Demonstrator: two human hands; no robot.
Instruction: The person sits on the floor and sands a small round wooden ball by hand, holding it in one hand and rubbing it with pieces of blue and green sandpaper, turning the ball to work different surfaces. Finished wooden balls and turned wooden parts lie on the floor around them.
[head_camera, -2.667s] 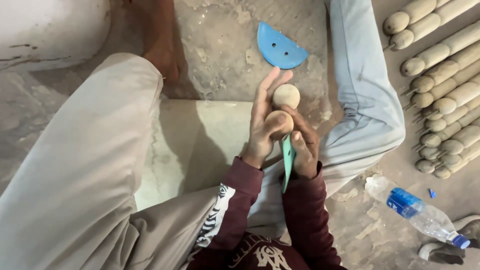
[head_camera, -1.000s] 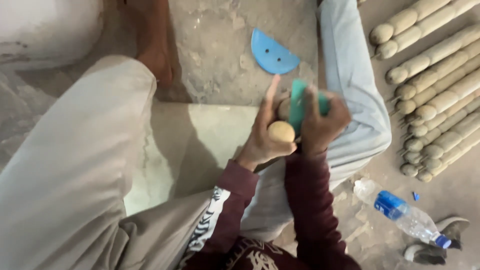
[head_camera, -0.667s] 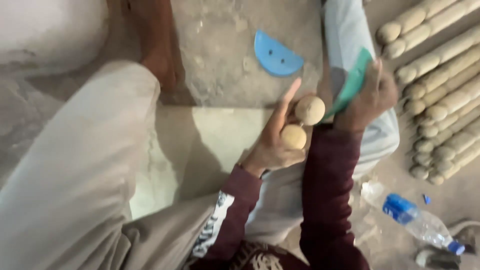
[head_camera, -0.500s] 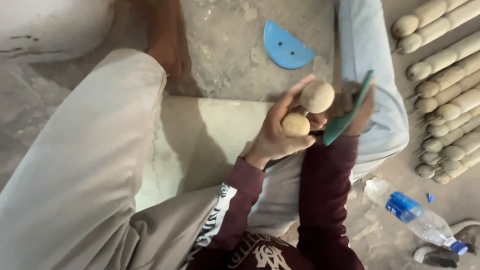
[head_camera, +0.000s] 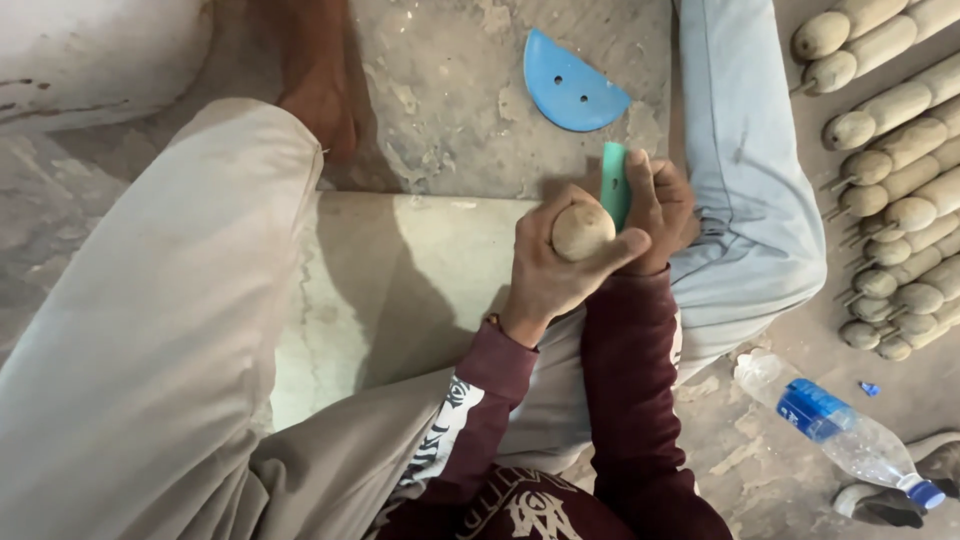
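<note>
If the green strip (head_camera: 614, 186) is pressed too hard against the rounded wooden piece (head_camera: 582, 231), the piece could be twisted out of the fingers and dropped onto the stone slab (head_camera: 400, 290) below the grip. The piece is wrapped closely by the left hand (head_camera: 548, 270), its domed end left bare. The strip, touching the piece's right side, is pinched tightly by the right hand (head_camera: 662, 210).

Matt, smooth pale wooden piece (head_camera: 583, 231), teal plastic-looking strip (head_camera: 614, 190), rough pitted stone-like floor (head_camera: 450, 90), clear glossy plastic bottle (head_camera: 840, 435)
</note>
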